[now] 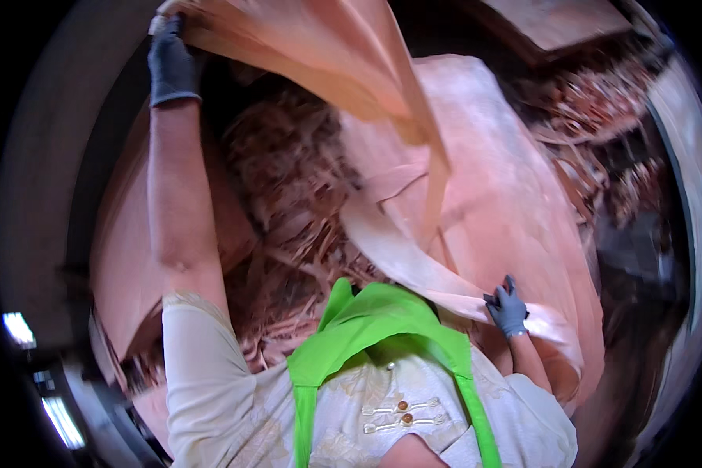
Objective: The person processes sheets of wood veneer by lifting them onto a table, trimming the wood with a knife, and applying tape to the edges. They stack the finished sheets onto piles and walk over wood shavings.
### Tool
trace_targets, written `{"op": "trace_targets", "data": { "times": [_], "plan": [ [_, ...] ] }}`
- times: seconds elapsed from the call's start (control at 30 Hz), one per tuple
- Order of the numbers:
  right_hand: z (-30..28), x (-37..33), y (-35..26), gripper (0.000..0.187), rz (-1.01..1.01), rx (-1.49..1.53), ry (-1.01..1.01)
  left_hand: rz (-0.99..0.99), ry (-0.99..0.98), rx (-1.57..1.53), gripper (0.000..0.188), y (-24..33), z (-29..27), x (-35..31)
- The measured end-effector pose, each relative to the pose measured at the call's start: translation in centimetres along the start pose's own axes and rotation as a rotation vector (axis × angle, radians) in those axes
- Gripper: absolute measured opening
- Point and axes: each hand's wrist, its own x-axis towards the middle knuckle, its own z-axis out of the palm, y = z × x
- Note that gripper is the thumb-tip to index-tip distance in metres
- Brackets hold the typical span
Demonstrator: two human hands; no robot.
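— Where was the veneer sheet [476,195]?
— Draped from eleven o'clock to four. The left hand [171,66] was clamped on its top edge; the right hand [508,308] pinched its lower fold.

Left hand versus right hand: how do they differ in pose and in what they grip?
The left hand is raised, arm outstretched, gripping the top edge of the thin wood sheet; the right hand sits low near the body, fingers spread on a curled lower sheet. Both wear dark gloves.
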Motion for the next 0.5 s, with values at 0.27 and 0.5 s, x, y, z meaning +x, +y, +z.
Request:
{"op": "trace_targets", "data": {
  "times": [0.27, 0.5],
  "plan": [
    [-1.0, 1.6, -2.5, 0.049, 0.029, -0.024, -0.028, 0.143, 0.434, 0.432, 0.029, 15.4, -30.7, -5.0],
    [-1.5, 12.2, -12.3, 0.040, -0.269, 0.071, 0.056, 0.186, 0.878, 0.225, 0.037, 27.2, -50.9, -20.0]
  ]
}}
